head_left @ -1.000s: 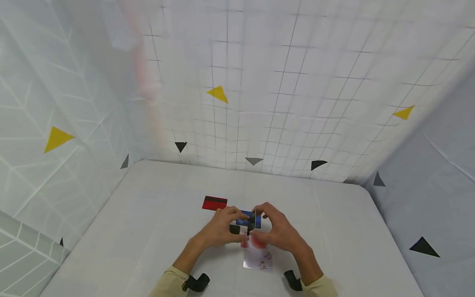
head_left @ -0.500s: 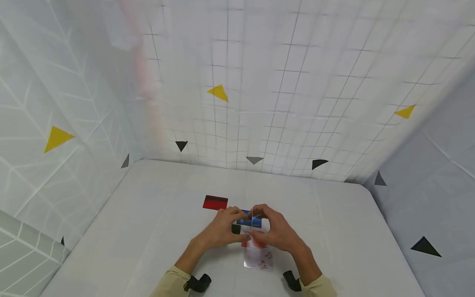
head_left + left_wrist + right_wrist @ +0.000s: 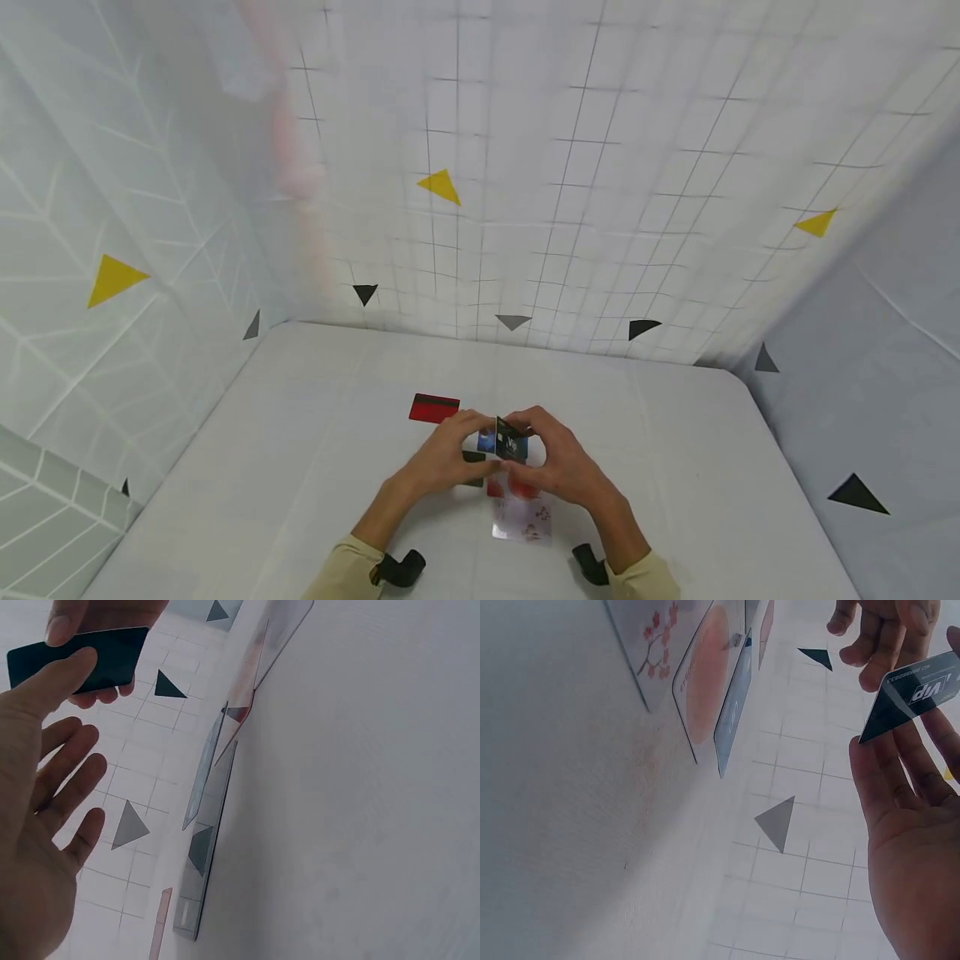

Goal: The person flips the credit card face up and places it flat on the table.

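Both hands hold a dark VIP card (image 3: 512, 443) above the table, tilted up on edge. My left hand (image 3: 442, 457) pinches it from the left, its thumb pressed on the card's plain dark face (image 3: 120, 656) in the left wrist view and its other fingers spread. From the right, my right hand (image 3: 566, 467) grips it between thumb and fingers; the right wrist view shows the printed face (image 3: 907, 697) with fingertips along its lower edge. Below the hands lie a blue card (image 3: 486, 442), partly covered, and a dark card (image 3: 474, 468) by the left thumb.
A red card (image 3: 433, 407) with a black stripe lies behind the left hand. Nearer the body are a card with a red circle (image 3: 522, 489) and a pale flower-patterned card (image 3: 521, 521). A black mount (image 3: 402, 569) sits at the left wrist, another black mount (image 3: 590, 565) at the right.
The held card has turned between the fingers: it was nearly edge-on half a second ago, and its dark printed face now shows. Both hands stay in about the same place.
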{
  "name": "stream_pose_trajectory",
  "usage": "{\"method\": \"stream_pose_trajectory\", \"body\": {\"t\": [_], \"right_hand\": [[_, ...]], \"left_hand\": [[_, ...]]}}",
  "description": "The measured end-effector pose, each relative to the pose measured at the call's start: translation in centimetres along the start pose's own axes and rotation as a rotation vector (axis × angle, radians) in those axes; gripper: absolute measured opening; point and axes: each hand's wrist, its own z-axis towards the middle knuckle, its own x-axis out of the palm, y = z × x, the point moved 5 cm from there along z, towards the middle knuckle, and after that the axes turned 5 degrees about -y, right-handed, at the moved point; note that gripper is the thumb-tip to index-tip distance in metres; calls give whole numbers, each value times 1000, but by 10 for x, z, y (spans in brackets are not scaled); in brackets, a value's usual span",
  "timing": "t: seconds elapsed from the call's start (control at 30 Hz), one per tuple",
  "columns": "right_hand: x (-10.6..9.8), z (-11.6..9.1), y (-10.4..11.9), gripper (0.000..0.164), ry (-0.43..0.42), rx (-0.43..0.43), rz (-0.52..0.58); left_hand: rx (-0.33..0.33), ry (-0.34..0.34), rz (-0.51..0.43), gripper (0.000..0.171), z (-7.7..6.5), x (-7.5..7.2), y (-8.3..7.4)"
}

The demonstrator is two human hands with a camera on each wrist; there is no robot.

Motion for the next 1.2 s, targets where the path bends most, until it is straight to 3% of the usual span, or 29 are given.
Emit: {"method": "stream_pose_trajectory", "body": {"t": [0.3,0.67,1.2], "right_hand": [[-3,-2,-2,55,22,117,-52],[-2,-3,-3,58,62,168,-141],[-3,-3,0,58,50,143,-202]], "left_hand": [[41,-20,-113,65,1,-4,0],[39,-17,-133,67,1,-9,-5],[87,-26,-97,62,3,-8,-3]]}}
